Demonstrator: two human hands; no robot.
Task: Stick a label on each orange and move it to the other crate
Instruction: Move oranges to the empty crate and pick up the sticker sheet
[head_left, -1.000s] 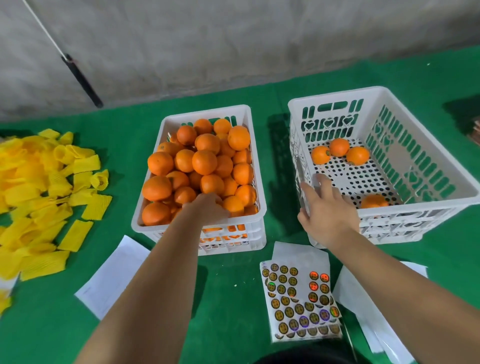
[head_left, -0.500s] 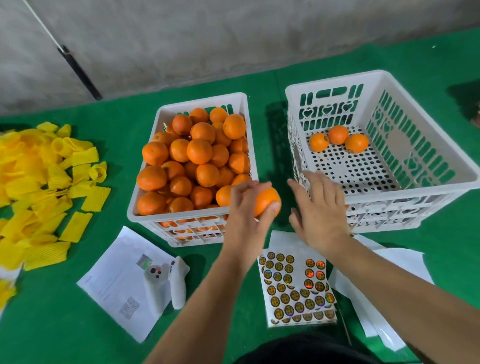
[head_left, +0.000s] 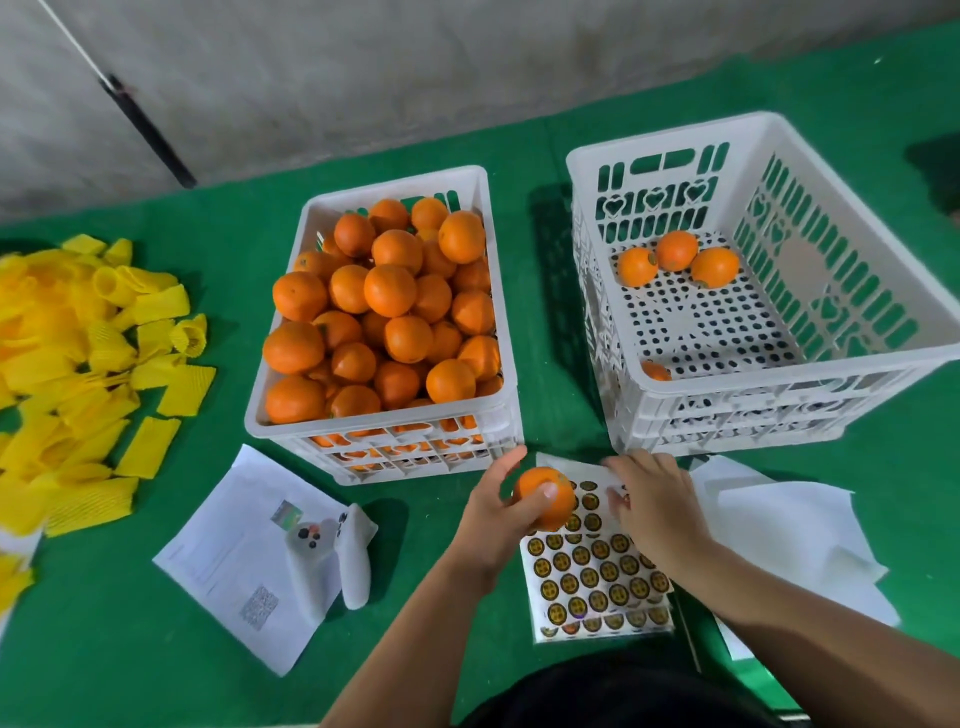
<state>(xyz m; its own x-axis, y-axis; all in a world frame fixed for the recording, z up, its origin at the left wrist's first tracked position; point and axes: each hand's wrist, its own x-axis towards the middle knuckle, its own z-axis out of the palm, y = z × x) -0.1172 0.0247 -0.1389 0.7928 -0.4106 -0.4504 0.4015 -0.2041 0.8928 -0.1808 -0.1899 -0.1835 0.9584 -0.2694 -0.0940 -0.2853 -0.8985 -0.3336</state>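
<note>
Left hand (head_left: 491, 514) curled round a single round orange fruit (head_left: 545, 496), thumb across its near face, held just above the top edge of a white sheet of round gold-and-dark stickers (head_left: 592, 571). Right hand (head_left: 654, 499) lying over the upper right part of that sheet, fingers bent down toward the stickers — cannot tell whether a sticker is pinched, fingertips being blurred and partly hidden. Both hands close together, orange and right fingers near but apart.

Behind the left hand, a white slotted plastic crate (head_left: 379, 431) heaped with oranges above its rim. To its right, well apart from it, a second, larger white perforated plastic crate (head_left: 779, 395) with heart cut-outs in its walls — three oranges (head_left: 675, 254) grouped at its far left corner, one more (head_left: 655, 370) against the near wall, mostly hidden by the rim.

All set on a green cloth-covered surface (head_left: 156, 649). At far left, a spread pile of yellow foam net sleeves (head_left: 78, 374). Left of the hands, a white printed paper with a QR code (head_left: 228, 561), a white handheld controller-like device (head_left: 337, 551) resting on it. Loose white backing sheets (head_left: 789, 519) right of the sticker sheet. Grey wall (head_left: 467, 67) behind, a thin dark rod (head_left: 145, 130) leaning against it.
</note>
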